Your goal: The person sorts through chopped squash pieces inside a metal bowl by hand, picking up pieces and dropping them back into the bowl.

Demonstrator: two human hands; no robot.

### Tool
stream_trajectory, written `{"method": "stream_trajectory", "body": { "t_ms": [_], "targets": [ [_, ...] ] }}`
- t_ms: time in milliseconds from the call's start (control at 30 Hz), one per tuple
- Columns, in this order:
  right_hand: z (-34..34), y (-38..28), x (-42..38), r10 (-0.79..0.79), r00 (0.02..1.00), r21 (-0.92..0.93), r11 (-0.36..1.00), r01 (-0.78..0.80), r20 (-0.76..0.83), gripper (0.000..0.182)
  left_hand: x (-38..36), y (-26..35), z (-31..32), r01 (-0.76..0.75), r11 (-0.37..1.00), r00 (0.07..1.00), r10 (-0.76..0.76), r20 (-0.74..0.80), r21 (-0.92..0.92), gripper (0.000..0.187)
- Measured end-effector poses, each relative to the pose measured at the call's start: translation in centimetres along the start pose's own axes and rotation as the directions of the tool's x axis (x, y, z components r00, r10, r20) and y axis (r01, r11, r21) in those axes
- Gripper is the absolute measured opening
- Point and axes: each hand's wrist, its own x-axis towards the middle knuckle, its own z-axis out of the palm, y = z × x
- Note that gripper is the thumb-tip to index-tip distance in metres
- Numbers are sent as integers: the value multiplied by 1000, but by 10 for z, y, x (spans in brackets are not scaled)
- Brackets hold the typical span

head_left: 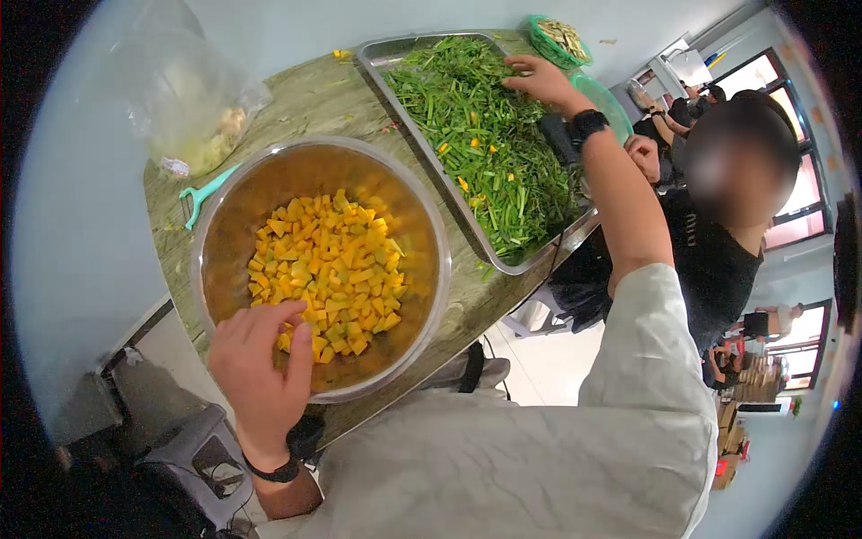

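A large metal bowl [431, 211] stands on the table, holding many diced orange-yellow cubes [328, 269], which look like pumpkin. My left hand [265, 359] is over the bowl's near rim, thumb and fingers apart, with nothing visible in it. A metal tray [422, 148] full of chopped green vegetable stems and leaves [485, 144] lies beside the bowl, a few orange bits scattered on top. My right hand [543, 83] hovers at the tray's far side over the greens, its fingers loosely spread and holding nothing that I can see.
A teal peeler [208, 195] and a clear plastic bag [193, 108] of food scraps lie left of the bowl. A green basket [558, 42] and a green bowl [603, 106] stand beyond the tray. A co-worker [709, 242] sits at right, one hand [643, 156] near my forearm.
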Motion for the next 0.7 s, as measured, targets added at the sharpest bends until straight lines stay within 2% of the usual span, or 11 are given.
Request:
{"method": "stream_trajectory", "body": {
  "t_ms": [100,133,200,267,300,400,500,600,633,700],
  "targets": [
    [-24,-27,-29,23,994,244,970,3,-104,41,1,-1,2,-18,1000,1000,19,-24,13,14],
    [-25,-33,-44,27,995,502,865,24,-95,41,0,-1,2,-16,1000,1000,17,-16,20,14],
    [-27,-43,-74,32,995,881,468,71,-97,40,1,-1,2,-28,999,1000,28,-12,19,14],
    [-25,-56,-107,-85,996,996,88,4,4,41,2,-1,2,-36,999,999,36,-5,18,14],
    [-23,-63,-120,-159,987,993,-109,-49,32,42,2,-1,2,-35,999,999,35,0,20,14],
    [-14,-78,-150,-212,977,957,-282,-73,12,44,1,-3,3,-42,999,999,42,4,22,14],
    [-7,-91,-168,-311,950,945,-315,-91,-12,44,0,-2,2,-40,999,999,40,9,35,14],
    [0,-71,-169,-433,901,968,-229,-105,-4,47,0,-5,7,-62,997,997,65,-44,53,14],
    [0,-80,-181,-216,976,1000,-2,-25,24,44,-4,-7,6,-73,995,996,76,-48,66,14],
    [15,-73,-191,-143,990,975,219,34,-2,37,-3,-4,4,-23,999,1000,23,-9,36,15]
  ]
}}
